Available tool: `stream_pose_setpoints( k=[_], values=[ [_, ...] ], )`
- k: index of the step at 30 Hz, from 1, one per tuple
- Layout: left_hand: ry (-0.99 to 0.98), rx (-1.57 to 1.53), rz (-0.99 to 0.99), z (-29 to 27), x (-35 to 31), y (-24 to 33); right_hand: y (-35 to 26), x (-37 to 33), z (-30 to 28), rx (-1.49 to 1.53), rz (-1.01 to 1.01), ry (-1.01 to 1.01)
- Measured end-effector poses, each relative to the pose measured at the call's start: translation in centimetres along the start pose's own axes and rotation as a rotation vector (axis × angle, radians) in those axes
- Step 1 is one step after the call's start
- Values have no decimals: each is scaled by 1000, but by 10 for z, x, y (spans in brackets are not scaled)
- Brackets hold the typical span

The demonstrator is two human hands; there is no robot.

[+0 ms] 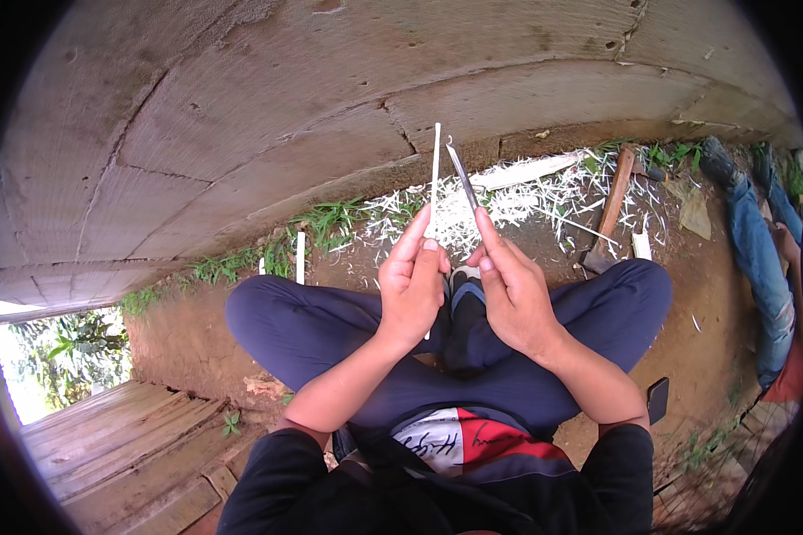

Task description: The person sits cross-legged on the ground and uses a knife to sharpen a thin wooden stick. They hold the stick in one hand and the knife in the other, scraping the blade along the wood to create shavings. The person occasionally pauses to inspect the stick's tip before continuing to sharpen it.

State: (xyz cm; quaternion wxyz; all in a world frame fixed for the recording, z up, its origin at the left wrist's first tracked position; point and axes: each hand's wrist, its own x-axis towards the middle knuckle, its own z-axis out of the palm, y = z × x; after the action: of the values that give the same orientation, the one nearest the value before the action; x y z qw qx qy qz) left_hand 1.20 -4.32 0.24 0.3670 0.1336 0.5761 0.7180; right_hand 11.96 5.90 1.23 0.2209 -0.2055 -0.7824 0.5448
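Observation:
My left hand (410, 290) is closed round a thin, pale wooden stick (434, 174), which points up and away from me; its lower end shows beneath the hand. In my right hand (519, 303) is a slim knife (464, 178), its blade pointing away and leaning left. A small pale curl hangs at the blade's tip. Stick and blade are close together but apart, over my crossed legs. Beyond them, pale wood shavings (500, 214) are heaped on the dirt, with a longer pale piece of wood (544, 168) among them.
A tool with a wooden handle (616, 192) and dark metal head lies right of the shavings. A block wall (285, 143) rises ahead. A dark phone (658, 399) lies by my right side. Another person's jeans (758, 267) show at far right. Wooden planks (116, 437) are at left.

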Motion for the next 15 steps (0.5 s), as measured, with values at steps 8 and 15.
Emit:
stream_pose_setpoints(
  k=[8, 15],
  values=[
    [-41, 114, 46, 3, -8, -2, -5, 3, -6, 9, 30, -21],
    [-83, 147, 31, 6, -11, 0, 5, 10, -14, 86, 81, 111]
  ],
)
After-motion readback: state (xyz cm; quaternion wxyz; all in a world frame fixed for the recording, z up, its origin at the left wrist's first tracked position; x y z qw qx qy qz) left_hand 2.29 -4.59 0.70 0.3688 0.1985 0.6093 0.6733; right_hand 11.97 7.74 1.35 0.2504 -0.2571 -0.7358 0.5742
